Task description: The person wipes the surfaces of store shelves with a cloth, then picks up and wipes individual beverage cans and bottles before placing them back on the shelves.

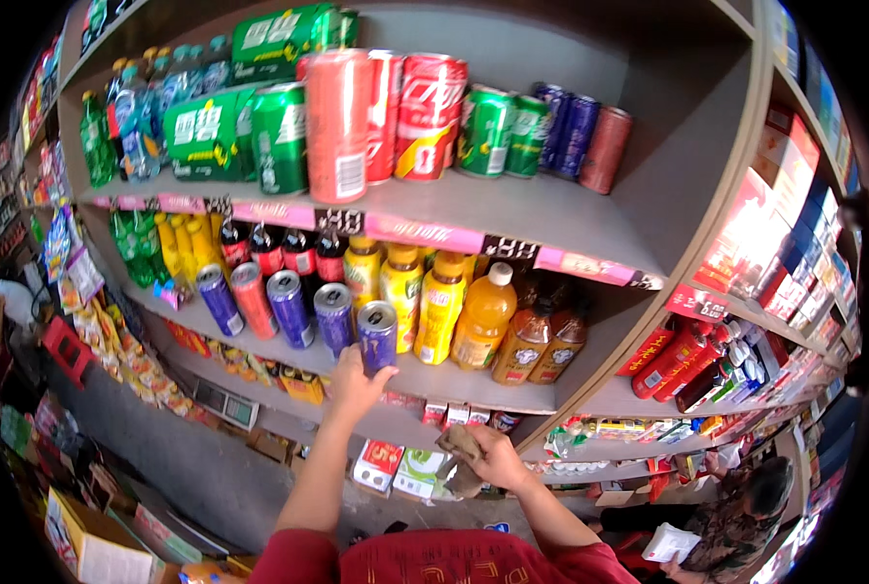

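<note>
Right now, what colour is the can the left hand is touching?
The can is blue-purple with a silver-coloured top, seen in the head view.

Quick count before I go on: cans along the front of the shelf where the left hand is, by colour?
Blue drink cans: 4, including the one in the left hand
Pinkish-red drink can: 1
Total: 5

Pink strip (425, 235): white lettering. Black price tags (509, 250): white digits. Green pack (206, 136): white characters. Red can (431, 112): white lettering, numeral. Shirt (434, 558): gold lettering.
</note>
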Tool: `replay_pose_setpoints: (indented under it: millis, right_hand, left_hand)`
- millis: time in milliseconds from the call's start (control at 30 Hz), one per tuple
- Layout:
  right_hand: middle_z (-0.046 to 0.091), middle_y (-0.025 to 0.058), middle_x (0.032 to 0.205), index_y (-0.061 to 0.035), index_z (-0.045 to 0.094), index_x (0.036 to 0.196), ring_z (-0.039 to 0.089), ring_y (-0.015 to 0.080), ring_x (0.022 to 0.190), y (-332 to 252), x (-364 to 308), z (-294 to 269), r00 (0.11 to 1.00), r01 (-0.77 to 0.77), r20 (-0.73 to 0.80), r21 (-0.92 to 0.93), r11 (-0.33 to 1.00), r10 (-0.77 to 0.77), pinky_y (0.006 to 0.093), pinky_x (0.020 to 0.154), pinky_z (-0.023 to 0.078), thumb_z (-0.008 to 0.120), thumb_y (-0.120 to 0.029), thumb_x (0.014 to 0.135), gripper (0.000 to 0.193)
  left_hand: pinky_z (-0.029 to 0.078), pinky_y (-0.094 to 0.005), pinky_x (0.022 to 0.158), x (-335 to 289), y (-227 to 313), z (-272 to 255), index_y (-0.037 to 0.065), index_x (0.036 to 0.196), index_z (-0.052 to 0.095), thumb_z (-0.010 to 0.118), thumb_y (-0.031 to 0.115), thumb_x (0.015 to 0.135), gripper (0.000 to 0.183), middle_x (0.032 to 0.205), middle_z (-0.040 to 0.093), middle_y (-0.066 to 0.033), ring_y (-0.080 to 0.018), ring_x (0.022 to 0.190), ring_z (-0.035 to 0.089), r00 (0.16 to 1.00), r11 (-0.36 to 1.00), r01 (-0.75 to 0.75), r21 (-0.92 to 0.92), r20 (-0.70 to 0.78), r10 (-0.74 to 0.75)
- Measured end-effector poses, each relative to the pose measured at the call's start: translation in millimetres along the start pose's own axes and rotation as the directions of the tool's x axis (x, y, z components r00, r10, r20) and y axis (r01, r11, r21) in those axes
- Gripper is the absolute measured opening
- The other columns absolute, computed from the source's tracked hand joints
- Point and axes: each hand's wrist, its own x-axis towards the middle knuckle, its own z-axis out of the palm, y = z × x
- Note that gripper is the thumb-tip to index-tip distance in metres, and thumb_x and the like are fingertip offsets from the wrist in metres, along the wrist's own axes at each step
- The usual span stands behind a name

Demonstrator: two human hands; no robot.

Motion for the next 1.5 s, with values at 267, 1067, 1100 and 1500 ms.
replay_pose_setpoints:
  millis: [267,1067,1100,1500]
  right_hand:
    - [0.06,0.0193,0.096,-0.0046,0.056,0.112,0.058,0.0367,0.09,1,-16,-31,0.993,0.019,-0.116,0.034,0.999,-0.015,0.0398,0.078,0.047,0.064,-0.013,0.077,0.036]
    - [0.061,0.0246,0.089,-0.0017,0.054,0.109,0.062,0.0364,0.088,64,-204,-133,0.838,-0.416,-0.333,0.12,0.901,0.432,0.041,0.07,0.048,0.063,-0.03,0.082,0.04]
    - [0.061,0.0249,0.09,-0.0011,0.055,0.108,0.062,0.0362,0.089,64,-207,-139,0.826,-0.411,-0.36,0.141,0.901,0.434,0.0407,0.071,0.048,0.063,-0.03,0.082,0.04]
    - [0.062,0.0225,0.099,0.0011,0.05,0.118,0.061,0.0335,0.095,64,-193,-140,0.821,-0.398,-0.328,0.26,0.88,0.468,0.0396,0.078,0.048,0.064,-0.028,0.082,0.048]
  left_hand:
    - [0.043,-0.0357,0.045,0,36,-41,0.001,0.063,0.052,0.077,0.025,0.068,0.035,0.06,0.052,-0.0107,-0.0277,0.049,0.053,0.972,0.955,-0.231,0.187,0.002,0.235]
    - [0.046,-0.0397,0.088,347,371,115,0.004,0.105,0.063,0.068,0.024,0.069,0.042,0.109,0.06,-0.0203,-0.0332,0.105,0.056,0.852,0.796,-0.503,0.337,0.348,0.392]
    - [0.046,-0.0381,0.089,337,380,113,0.003,0.103,0.063,0.067,0.02,0.068,0.04,0.109,0.06,-0.0191,-0.0321,0.105,0.056,0.868,0.805,-0.456,0.38,0.388,0.31]
    - [0.047,-0.0356,0.077,312,375,114,-0.008,0.093,0.061,0.077,0.031,0.06,0.053,0.096,0.062,-0.025,-0.0336,0.092,0.061,0.902,0.91,-0.411,0.056,0.167,0.397]
